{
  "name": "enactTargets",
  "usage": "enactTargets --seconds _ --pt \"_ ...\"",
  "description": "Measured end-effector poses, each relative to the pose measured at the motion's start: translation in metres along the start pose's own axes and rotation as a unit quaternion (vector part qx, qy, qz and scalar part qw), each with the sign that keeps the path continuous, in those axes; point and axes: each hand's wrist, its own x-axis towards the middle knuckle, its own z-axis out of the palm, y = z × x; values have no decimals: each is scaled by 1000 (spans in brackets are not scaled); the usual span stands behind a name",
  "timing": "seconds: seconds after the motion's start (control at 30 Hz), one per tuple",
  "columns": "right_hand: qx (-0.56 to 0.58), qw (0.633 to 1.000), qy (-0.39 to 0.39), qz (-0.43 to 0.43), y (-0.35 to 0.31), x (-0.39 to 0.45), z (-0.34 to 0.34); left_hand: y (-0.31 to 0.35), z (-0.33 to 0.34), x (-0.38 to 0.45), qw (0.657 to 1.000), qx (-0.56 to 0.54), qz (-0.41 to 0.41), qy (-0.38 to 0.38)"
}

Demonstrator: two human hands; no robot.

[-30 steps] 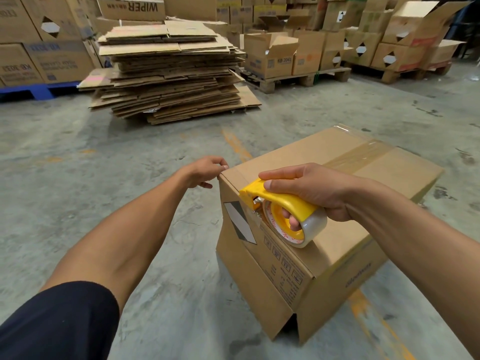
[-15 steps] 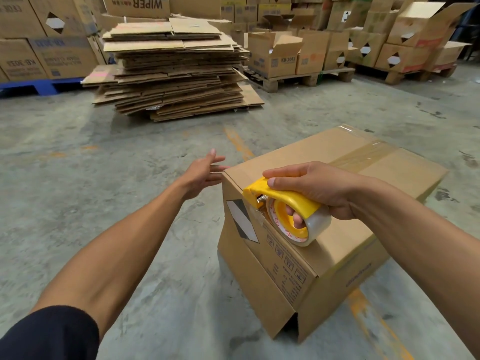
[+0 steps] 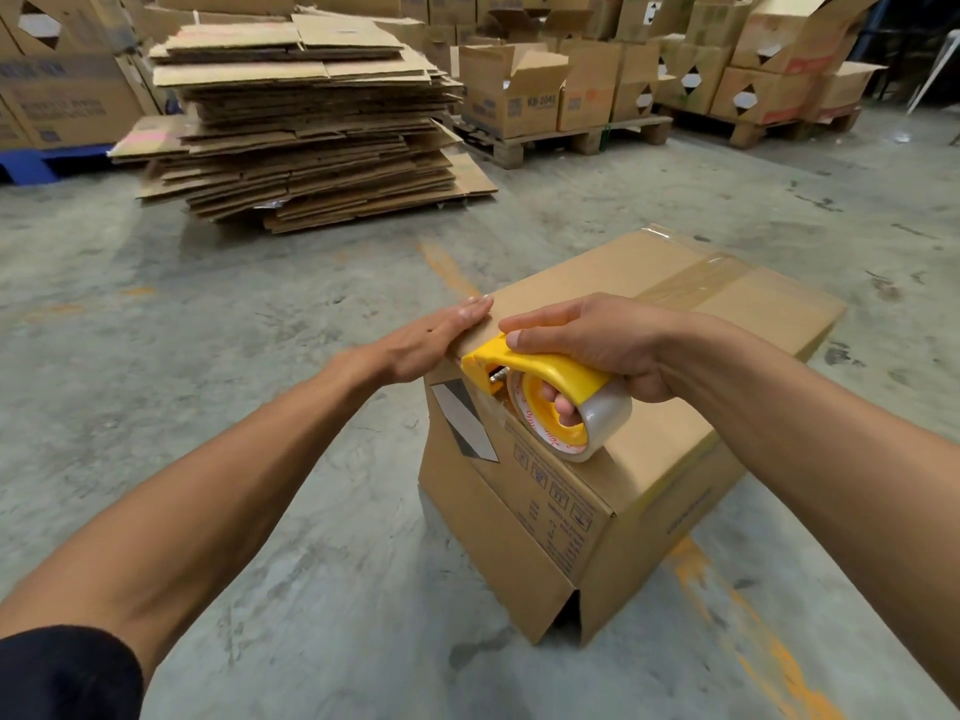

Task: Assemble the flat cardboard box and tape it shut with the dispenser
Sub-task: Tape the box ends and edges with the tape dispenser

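Observation:
An assembled brown cardboard box (image 3: 737, 324) stands on the concrete floor, a strip of clear tape running along its top seam. My right hand (image 3: 587, 345) grips a yellow tape dispenser (image 3: 550, 402) with a clear tape roll, held at the box's near top edge where the tape bends down the side. My left hand (image 3: 436, 335) lies flat, fingers together, against the box's left top edge beside the dispenser's nose. The bottom flaps at the near corner gape slightly.
A tall stack of flattened cartons (image 3: 306, 122) lies on the floor ahead left. Wooden pallets (image 3: 561, 140) with assembled boxes line the back, and a blue pallet (image 3: 31, 163) sits at far left. An orange line (image 3: 727, 589) is painted on the floor.
My left hand let go of the box's corner, opened, and now presses flat on the top edge closer to the dispenser. The right hand and dispenser have barely moved.

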Motion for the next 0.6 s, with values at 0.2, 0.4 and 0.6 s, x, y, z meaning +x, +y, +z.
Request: enactTargets --seconds 0.2,0.4,0.6 --pt "7 1000 14 8 10 -16 -7 -1 8 -3 987 146 65 14" --pt "8 1000 15 1 31 -45 -14 5 17 -10 978 194 80 -6" --pt "28 998 40 -40 30 -40 -6 11 13 -2 959 277 50 37"
